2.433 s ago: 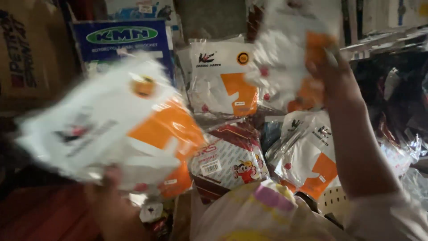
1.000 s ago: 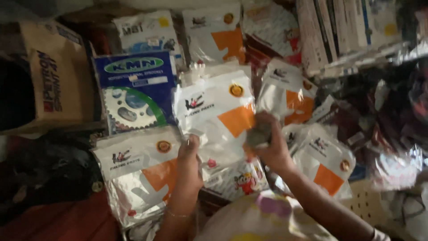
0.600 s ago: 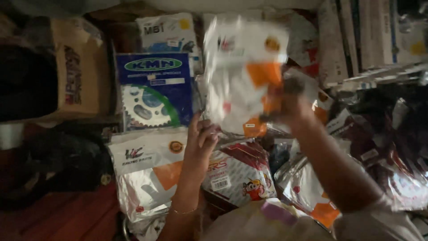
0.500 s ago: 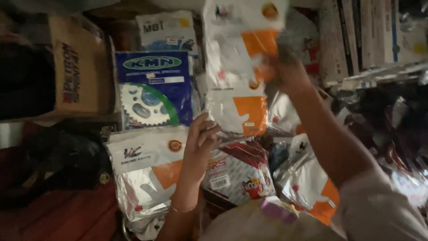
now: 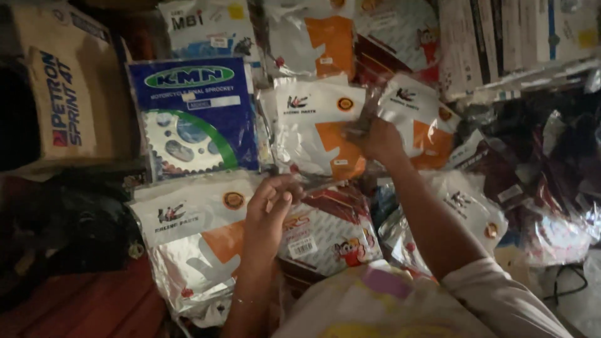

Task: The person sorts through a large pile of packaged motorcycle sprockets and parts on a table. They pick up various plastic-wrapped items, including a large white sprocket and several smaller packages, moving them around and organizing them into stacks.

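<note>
Right hand [image 5: 375, 139], arm raised, pinches a white-orange packet [image 5: 319, 128]; left hand [image 5: 268, 213] hovers, fingers loosely curled.

Single view only: your head camera looks down and forward, close in, over your chest and raised forearms onto stacked packets [image 5: 316, 128]; cardboard box [image 5: 59, 94] at left edge, shelving upper right.

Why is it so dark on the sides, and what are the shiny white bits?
Head view: dim light reaches only the middle; the left side and right edge sink into shadow. White glare streaks the plastic packets, and the right hand looks slightly blurred, while the left hand stays sharper.
</note>
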